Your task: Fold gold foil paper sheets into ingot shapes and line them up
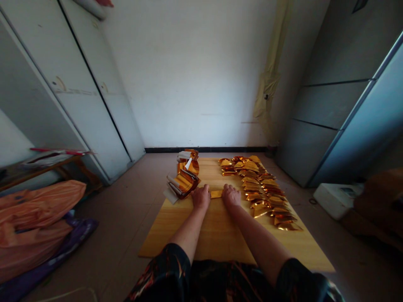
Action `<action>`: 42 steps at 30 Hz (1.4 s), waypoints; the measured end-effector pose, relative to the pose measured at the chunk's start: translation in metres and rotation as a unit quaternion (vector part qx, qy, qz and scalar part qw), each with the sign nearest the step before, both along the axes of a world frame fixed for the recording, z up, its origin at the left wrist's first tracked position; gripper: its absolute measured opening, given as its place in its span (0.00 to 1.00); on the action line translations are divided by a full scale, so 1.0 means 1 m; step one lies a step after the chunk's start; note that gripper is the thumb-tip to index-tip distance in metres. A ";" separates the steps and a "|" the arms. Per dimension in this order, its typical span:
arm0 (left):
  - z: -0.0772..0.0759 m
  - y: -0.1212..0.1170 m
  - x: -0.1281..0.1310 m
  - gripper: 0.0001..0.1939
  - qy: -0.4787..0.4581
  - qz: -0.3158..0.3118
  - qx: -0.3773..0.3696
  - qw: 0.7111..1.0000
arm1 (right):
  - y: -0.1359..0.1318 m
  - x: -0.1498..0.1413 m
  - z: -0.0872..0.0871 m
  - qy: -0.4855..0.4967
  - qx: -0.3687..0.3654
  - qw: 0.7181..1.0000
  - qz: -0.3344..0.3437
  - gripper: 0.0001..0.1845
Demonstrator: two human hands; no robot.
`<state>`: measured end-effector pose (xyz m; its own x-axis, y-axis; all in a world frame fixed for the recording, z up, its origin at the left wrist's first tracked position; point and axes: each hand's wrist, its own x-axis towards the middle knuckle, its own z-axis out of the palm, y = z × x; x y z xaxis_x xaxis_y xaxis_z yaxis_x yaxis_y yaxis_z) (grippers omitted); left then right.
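A narrow folded strip of gold foil paper (216,194) lies low over the wooden board between my hands. My left hand (201,197) is closed at its left end, the fingertips pressed to the paper. At the opposite end my right hand (231,196) is closed on the strip, with its fingers bent over it. Left of my left hand sits a curved stack of gold foil sheets (185,181), with another stack (189,156) behind it. To the right, several folded gold foil pieces (252,184) stand in overlapping rows.
The wooden board (220,239) reaches back towards a white wall (195,84). Grey cabinets (91,84) stand at the left, and a refrigerator-like grey unit (333,96) at the right. Orange bags (40,205) lie at the left; a white box (333,199) is on the floor at right.
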<state>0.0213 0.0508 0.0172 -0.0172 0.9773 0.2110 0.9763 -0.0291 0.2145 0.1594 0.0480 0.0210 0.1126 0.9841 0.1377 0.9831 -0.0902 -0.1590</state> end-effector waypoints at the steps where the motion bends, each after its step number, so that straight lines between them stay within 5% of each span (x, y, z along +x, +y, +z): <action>1: 0.000 -0.001 0.000 0.12 0.006 -0.008 0.006 1.000 | -0.001 0.001 0.002 0.000 0.004 1.000 0.005 0.16; 7: -0.001 0.000 0.001 0.13 0.052 -0.079 0.024 0.995 | 0.001 0.004 0.007 -0.014 -0.017 0.995 0.100 0.14; 16: -0.002 -0.001 -0.007 0.10 0.008 -0.072 -0.025 0.997 | 0.013 0.003 0.009 0.079 -0.084 0.992 0.041 0.12; 28: -0.003 -0.006 -0.010 0.11 -0.034 -0.055 -0.028 0.998 | 0.003 -0.006 0.022 0.078 -0.115 0.990 0.007 0.26; 42: 0.002 -0.006 -0.020 0.13 -0.046 -0.076 -0.070 0.994 | 0.026 0.021 -0.004 0.157 -0.088 0.983 0.041 0.12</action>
